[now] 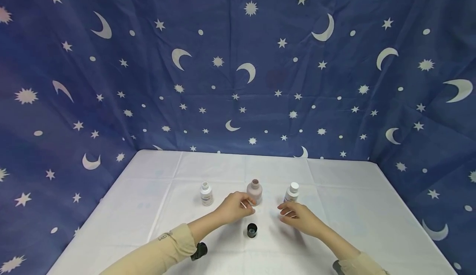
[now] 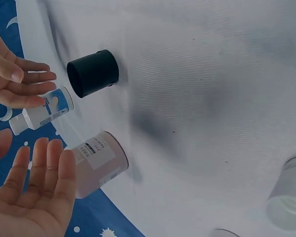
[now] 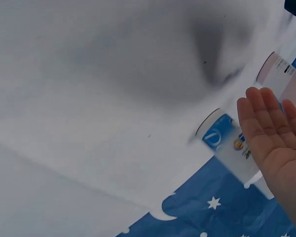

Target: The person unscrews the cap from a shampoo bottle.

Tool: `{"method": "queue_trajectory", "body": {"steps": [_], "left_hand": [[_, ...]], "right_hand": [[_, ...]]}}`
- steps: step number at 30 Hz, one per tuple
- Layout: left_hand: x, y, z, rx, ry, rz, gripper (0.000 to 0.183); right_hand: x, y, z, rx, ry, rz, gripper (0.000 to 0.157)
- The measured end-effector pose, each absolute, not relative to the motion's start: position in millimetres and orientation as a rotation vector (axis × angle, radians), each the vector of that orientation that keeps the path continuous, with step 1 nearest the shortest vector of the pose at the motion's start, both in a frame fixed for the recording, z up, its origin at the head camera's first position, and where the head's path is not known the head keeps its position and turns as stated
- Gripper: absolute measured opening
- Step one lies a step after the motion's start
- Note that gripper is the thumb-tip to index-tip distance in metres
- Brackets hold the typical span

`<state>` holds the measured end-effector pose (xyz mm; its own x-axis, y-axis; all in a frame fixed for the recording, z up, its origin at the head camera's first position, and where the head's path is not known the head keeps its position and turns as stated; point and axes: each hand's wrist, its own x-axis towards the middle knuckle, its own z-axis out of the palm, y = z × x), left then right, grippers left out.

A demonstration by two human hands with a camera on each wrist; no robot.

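Note:
In the head view my left hand (image 1: 234, 206) hovers just in front of an uncapped pinkish bottle (image 1: 254, 193), and its fingers look straight and spread in the left wrist view. My right hand (image 1: 301, 218) is in front of a small white bottle (image 1: 292, 191) with a white cap, partly hiding it; the right wrist view shows a blue label on this bottle. Neither hand holds anything. A black cap (image 1: 252, 230) lies on the table between the hands, its hollow side visible. Farther left stands another white bottle (image 1: 206, 194) with an open neck.
A white cloth covers the table (image 1: 342, 192). Dark blue fabric (image 1: 230, 60) with moons and stars hangs behind and at both sides. Dark devices sit at both wrists, near the left sleeve (image 1: 163, 246) and the right sleeve (image 1: 362, 265).

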<state>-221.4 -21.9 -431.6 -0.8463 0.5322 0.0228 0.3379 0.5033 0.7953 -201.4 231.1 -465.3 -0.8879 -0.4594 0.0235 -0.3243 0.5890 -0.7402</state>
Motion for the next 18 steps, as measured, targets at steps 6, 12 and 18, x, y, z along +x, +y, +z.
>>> {"method": "queue_trajectory", "body": {"steps": [6,12,18], "left_hand": [[-225,-16,-426,0.833,2.511,1.267,0.017],[-232,-8,-420,0.891,2.553,1.209,0.015],[-238,3,-411,0.852,2.562,1.249,0.014]], "right_hand": [[-196,252,-463,-0.74,2.668,-1.167,0.032],[-197,270,-465,-0.765,2.675,-1.178,0.033],[-203,282,-468,-0.745,2.7,-1.192,0.032]]}}
